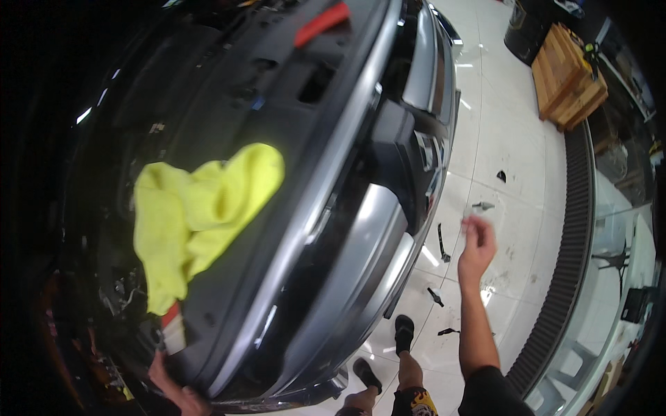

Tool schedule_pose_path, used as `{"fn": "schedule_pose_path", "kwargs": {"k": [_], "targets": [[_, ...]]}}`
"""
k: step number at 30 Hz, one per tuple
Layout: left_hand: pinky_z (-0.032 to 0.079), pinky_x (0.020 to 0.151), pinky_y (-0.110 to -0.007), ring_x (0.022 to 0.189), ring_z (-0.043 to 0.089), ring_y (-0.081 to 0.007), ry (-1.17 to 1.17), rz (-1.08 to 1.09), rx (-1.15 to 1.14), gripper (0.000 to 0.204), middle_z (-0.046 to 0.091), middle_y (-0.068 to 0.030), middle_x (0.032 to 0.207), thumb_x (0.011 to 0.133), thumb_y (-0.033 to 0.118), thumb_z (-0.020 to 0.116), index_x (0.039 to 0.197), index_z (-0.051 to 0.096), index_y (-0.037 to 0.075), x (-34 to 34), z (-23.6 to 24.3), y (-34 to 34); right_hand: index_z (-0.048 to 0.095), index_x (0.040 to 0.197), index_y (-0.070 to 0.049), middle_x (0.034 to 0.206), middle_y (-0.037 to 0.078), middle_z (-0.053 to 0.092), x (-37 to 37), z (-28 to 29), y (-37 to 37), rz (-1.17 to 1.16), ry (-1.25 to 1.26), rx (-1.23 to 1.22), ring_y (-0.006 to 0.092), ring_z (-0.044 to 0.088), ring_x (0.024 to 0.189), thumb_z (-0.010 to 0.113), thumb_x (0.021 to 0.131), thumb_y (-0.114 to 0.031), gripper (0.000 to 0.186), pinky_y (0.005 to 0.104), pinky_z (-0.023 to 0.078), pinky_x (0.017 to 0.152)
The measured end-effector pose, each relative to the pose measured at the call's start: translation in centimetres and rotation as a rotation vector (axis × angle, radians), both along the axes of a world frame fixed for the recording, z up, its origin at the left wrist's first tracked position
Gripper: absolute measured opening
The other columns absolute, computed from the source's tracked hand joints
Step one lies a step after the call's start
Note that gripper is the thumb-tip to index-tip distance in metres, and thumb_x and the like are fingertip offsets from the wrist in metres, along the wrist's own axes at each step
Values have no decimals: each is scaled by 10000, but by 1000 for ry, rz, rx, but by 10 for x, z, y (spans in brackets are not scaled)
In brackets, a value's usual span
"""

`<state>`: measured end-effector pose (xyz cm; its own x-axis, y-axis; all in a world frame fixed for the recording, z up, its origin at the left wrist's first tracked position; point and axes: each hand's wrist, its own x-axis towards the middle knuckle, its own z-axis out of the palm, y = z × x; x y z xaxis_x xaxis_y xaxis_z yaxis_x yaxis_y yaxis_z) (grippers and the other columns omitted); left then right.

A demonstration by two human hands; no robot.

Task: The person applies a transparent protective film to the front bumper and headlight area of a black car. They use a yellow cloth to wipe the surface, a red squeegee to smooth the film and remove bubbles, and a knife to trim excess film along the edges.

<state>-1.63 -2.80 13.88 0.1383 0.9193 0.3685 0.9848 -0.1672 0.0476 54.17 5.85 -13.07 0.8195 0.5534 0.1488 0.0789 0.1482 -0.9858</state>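
Observation:
At the lower left, my left hand (177,388) lies at the edge of the car's front, with a finger stretched toward a red and white strip-like piece (173,331). Part of that hand is hidden in shadow. A bright yellow cloth (198,215) is draped in folds on the black panel (277,118) behind the car's silver front trim, its lower tip over the red and white piece. My right hand (477,249) is raised over the floor beside the bumper (378,229), fingers curled together and smeared by motion. Whatever they pinch, if anything, cannot be made out.
Several dark parts, such as a thin black strip (442,243), lie on the white tiled floor (513,229). A red piece (322,24) sits on the panel's far end. Wooden crates (565,76) and a black bin (527,31) stand far right, near a dark grating (569,229).

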Motion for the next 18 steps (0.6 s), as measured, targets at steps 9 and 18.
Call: {"fn": "schedule_pose_path", "kwargs": {"k": [9, 18], "targets": [[303, 1080, -573, 1245, 474, -453, 50, -115, -101, 822, 510, -295, 1377, 1034, 577, 343, 1520, 394, -84, 14, 6, 21, 660, 1359, -79, 1385, 175, 649, -7, 312, 329, 38, -1414, -250, 439, 550, 1343, 637, 992, -352, 458, 618, 422, 1122], [293, 1098, -537, 1259, 483, -428, 33, -140, -106, 826, 523, -267, 1389, 1027, 581, 353, 1551, 375, -58, 22, -1, 34, 671, 1190, -31, 964, 138, 736, -41, 372, 255, 526, -851, -285, 249, 725, 790, 724, 956, -279, 345, 399, 611, 711]]}}
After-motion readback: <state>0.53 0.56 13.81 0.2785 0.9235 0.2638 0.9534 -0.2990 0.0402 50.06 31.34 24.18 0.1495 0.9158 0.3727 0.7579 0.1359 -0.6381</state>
